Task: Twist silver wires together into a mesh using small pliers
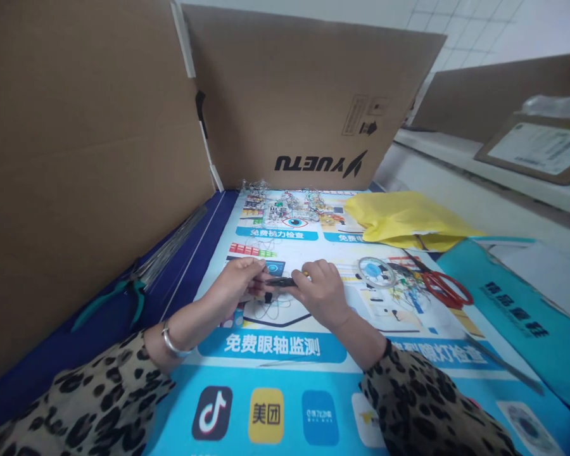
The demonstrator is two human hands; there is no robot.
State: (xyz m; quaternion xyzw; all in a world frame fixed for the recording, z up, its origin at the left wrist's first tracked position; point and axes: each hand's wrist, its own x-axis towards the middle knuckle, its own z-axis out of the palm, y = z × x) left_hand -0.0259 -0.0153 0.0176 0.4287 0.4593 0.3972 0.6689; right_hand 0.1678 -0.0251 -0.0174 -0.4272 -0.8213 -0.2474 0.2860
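My right hand (325, 293) is closed on a dark, slim object (281, 282) that points left; a small yellow bit shows by its fingers. My left hand (244, 278), with a silver bangle on the wrist, meets the object's other end with thumb and fingers pinched together. What lies between those fingertips is too small to make out. Thin loops of wire or thread (270, 311) hang just below the hands, over the printed sheet (204, 373). A thin needle-like rod (285, 363) lies nearer to me.
Cardboard panels (285, 95) stand at the back and left. Teal-handled pliers (111, 301) and a bundle of thin rods (173, 244) lie left. To the right are a clear spool (376, 271), tangled threads, red-handled scissors (446, 288), a yellow bag (403, 215) and a teal box (517, 316).
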